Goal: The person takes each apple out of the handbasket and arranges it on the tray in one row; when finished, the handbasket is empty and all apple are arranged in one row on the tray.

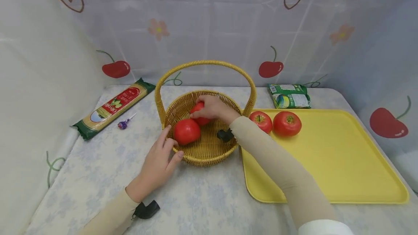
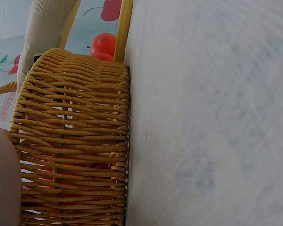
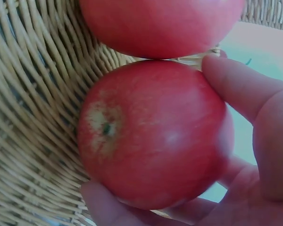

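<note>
In the wicker basket (image 1: 204,158), my right hand (image 1: 213,107) holds a red apple (image 3: 155,136), thumb on one side and fingers curled round the other. Against it sits a second apple (image 1: 187,132) on the basket's left side; the right wrist view shows its underside right beside the held one. My left hand (image 1: 158,162) rests at the basket's front left rim with its fingers spread and fingertips over the edge. From the left wrist, the woven wall (image 2: 75,127) fills much of the view, with red showing through its gaps.
Two more apples (image 1: 287,123) sit at the back left of a yellow tray (image 1: 343,155), under my right forearm's line. Behind the tray lies a green packet (image 1: 290,96). At left are a long pasta packet (image 1: 114,108) and a lollipop (image 1: 123,124). The basket's tall handle (image 1: 205,62) arches over.
</note>
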Action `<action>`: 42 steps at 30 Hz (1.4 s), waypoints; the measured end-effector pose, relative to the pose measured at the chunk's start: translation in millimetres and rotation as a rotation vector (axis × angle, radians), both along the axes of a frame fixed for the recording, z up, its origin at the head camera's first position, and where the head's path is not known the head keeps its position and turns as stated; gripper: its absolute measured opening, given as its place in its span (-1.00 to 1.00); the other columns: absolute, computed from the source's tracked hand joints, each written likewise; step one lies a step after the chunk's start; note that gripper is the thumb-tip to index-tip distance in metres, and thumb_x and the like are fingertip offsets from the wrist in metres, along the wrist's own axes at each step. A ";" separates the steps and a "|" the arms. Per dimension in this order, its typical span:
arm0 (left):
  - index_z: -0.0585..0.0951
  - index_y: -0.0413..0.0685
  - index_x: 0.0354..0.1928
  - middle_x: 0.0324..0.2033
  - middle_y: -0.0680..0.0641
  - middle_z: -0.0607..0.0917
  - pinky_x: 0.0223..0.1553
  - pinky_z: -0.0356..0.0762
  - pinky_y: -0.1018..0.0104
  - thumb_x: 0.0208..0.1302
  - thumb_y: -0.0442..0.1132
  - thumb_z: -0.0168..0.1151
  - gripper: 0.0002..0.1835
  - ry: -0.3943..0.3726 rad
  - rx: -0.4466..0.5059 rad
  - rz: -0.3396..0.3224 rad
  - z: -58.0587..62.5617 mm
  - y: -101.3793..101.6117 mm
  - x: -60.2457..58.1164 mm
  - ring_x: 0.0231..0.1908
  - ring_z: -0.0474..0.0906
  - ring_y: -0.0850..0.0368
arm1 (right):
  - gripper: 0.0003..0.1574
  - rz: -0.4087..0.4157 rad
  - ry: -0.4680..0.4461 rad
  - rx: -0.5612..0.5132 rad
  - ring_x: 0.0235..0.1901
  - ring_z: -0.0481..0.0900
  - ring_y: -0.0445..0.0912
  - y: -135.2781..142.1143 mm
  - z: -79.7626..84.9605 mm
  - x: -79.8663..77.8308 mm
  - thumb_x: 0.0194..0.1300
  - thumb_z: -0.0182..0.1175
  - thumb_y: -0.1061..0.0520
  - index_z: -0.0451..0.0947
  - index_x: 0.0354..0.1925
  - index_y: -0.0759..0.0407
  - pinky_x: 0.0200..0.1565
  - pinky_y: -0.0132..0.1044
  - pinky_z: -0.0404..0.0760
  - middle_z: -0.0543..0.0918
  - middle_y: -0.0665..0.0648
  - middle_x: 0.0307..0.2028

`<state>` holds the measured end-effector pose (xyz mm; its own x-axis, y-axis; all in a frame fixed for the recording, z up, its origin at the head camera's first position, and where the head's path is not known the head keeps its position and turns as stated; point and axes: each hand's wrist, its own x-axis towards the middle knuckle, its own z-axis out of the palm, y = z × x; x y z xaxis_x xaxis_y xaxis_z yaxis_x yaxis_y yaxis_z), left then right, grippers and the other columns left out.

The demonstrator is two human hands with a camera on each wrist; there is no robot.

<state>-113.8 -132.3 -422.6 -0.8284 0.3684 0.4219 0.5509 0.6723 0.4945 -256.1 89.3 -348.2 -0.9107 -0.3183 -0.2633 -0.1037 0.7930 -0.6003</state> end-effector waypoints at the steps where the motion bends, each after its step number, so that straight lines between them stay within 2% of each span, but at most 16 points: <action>1: 0.53 -0.12 -0.15 0.48 -0.40 0.28 0.10 0.54 -0.28 0.55 0.18 0.00 -0.53 0.006 0.000 0.000 0.7 -0.1 -1.4 0.27 0.50 -0.41 | -0.25 0.003 0.003 0.012 0.06 0.58 0.01 0.1 2.6 -1.4 0.24 0.41 -0.17 0.48 0.30 0.07 0.05 -0.13 0.62 0.61 0.16 0.15; 9: 0.54 -0.17 -0.13 0.49 -0.40 0.26 0.11 0.52 -0.30 0.55 0.33 -0.19 -0.34 0.021 0.000 -0.004 12.2 -1.6 -22.1 0.26 0.49 -0.43 | -0.25 0.039 -0.008 0.030 0.14 0.53 0.02 2.5 29.6 -15.9 0.26 0.38 -0.04 0.45 0.37 0.07 0.15 -0.10 0.58 0.56 0.16 0.24; 14: 0.54 -0.18 -0.12 0.51 -0.38 0.22 0.17 0.48 -0.30 0.54 0.35 -0.21 -0.31 0.002 -0.014 -0.025 15.4 0.6 -28.9 0.27 0.48 -0.43 | -0.28 0.020 -0.008 0.029 0.17 0.51 0.03 9.4 34.3 -15.3 0.25 0.37 0.00 0.47 0.35 0.06 0.18 -0.07 0.58 0.54 0.17 0.27; 32: 0.53 -0.21 -0.13 0.50 -0.39 0.24 0.12 0.51 -0.29 0.53 0.38 -0.27 -0.26 -0.011 -0.009 -0.009 3.4 -3.1 -11.2 0.21 0.52 -0.43 | -0.28 0.043 -0.003 0.002 0.16 0.53 0.04 7.5 17.0 0.3 0.22 0.37 0.05 0.48 0.33 0.11 0.18 -0.07 0.59 0.57 0.19 0.25; 36: 0.53 -0.20 -0.13 0.50 -0.39 0.24 0.11 0.51 -0.29 0.53 0.39 -0.28 -0.25 -0.022 -0.010 -0.006 1.4 -4.3 -6.8 0.20 0.52 -0.44 | -0.27 0.040 0.000 -0.008 0.16 0.54 0.05 7.3 16.6 4.8 0.21 0.37 0.06 0.48 0.34 0.13 0.17 -0.06 0.59 0.56 0.20 0.25; 42: 0.53 -0.18 -0.12 0.51 -0.38 0.23 0.14 0.50 -0.29 0.53 0.39 -0.27 -0.27 -0.032 -0.013 -0.006 1.7 -4.4 -6.8 0.22 0.51 -0.44 | -0.29 0.053 0.049 0.010 0.14 0.56 0.05 10.6 24.3 8.4 0.20 0.36 0.06 0.50 0.31 0.12 0.14 -0.04 0.61 0.57 0.20 0.23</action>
